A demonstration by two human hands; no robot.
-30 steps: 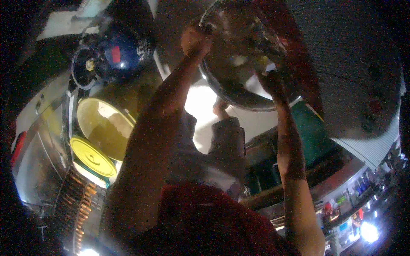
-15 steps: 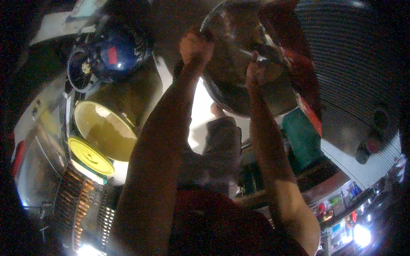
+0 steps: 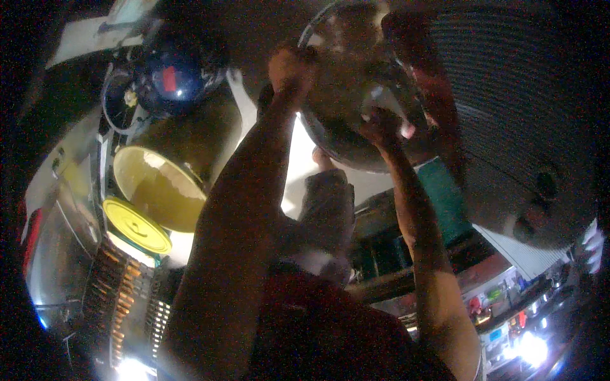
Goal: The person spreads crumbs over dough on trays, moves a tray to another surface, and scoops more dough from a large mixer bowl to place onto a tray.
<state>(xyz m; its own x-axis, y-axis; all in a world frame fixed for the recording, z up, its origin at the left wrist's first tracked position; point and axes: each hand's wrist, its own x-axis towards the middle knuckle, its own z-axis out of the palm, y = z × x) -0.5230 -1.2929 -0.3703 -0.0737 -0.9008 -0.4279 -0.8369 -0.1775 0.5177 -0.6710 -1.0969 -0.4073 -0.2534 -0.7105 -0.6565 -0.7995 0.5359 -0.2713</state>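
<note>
Clutching basin [image 3: 343, 159] at left rim w/ L hand [image 3: 292, 71]; R hand [image 3: 383, 127] inside by pale thing [image 3: 386, 100], can't tell grip. Could tip basin by pushing unevenly.

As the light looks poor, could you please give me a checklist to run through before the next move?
1. Left hand closed at the large round vessel's rim: ok.
2. Right hand within the vessel's mouth: ok.
3. Right hand's hold on the pale item: cannot tell, too blurred.
4. Good light inside the vessel: not ok, dim.
5. Yellow lid covering the yellow tub: not ok, its mouth is open.
</note>
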